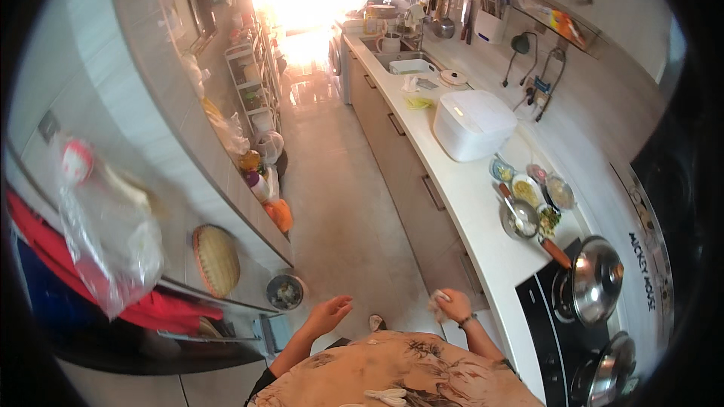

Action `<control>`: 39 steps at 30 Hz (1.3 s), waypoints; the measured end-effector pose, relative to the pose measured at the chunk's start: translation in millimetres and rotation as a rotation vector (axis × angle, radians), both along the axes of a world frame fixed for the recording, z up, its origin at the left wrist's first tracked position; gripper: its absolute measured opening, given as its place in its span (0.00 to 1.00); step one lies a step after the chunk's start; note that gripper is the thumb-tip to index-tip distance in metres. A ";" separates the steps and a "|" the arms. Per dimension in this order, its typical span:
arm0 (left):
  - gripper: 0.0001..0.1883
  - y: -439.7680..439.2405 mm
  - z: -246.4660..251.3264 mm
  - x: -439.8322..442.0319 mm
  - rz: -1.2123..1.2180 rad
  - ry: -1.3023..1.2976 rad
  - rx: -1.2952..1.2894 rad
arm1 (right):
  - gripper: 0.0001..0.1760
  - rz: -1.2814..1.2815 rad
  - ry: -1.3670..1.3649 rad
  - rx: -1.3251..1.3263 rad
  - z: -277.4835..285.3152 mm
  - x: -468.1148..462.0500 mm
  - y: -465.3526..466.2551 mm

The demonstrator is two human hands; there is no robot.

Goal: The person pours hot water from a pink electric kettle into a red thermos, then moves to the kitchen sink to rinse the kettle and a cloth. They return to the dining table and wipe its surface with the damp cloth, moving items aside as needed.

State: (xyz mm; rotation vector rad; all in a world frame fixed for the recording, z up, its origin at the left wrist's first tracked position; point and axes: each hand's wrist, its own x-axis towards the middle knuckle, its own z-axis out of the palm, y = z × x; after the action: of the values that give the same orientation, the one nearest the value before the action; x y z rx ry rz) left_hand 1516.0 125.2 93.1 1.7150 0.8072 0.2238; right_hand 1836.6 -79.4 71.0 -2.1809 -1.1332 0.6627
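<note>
My left hand [329,315] hangs over the floor in front of the floral apron [390,367], with nothing in it and its fingers loosely spread. My right hand [454,305], a dark band at its wrist, grips a crumpled whitish cloth or tissue [437,306]; which of the two I cannot tell. It is beside the lower cabinets. To its right, on the black stove [540,316], stands a wok with a steel lid [598,280] and a wooden handle. A second lidded steel pot [611,370] sits nearer me.
Along the white counter [475,203] are a small pan [520,219], a dish of chopped yellow food [526,190], a glass bowl [560,192] and a white rice cooker [475,124]. A sink [390,59] lies beyond. A bin [284,292] and shelf rack [251,79] line the left side.
</note>
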 end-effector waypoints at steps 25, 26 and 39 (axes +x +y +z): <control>0.18 593.7 30.0 300.1 0.171 -0.547 -1.057 | 0.18 0.486 0.071 0.506 102.0 140.3 665.5; 0.18 616.2 30.7 313.8 0.154 -0.548 -1.040 | 0.17 0.409 0.064 0.469 98.8 158.2 678.2; 0.18 890.1 -5.6 352.7 0.556 -0.428 -0.607 | 0.13 0.195 0.038 0.280 71.6 358.1 935.0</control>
State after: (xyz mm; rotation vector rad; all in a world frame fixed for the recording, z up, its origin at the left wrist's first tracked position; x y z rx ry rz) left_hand 1868.7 1015.3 87.4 0.8089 0.8956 0.6291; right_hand 2194.8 855.7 142.6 -1.8323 -1.3432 0.5855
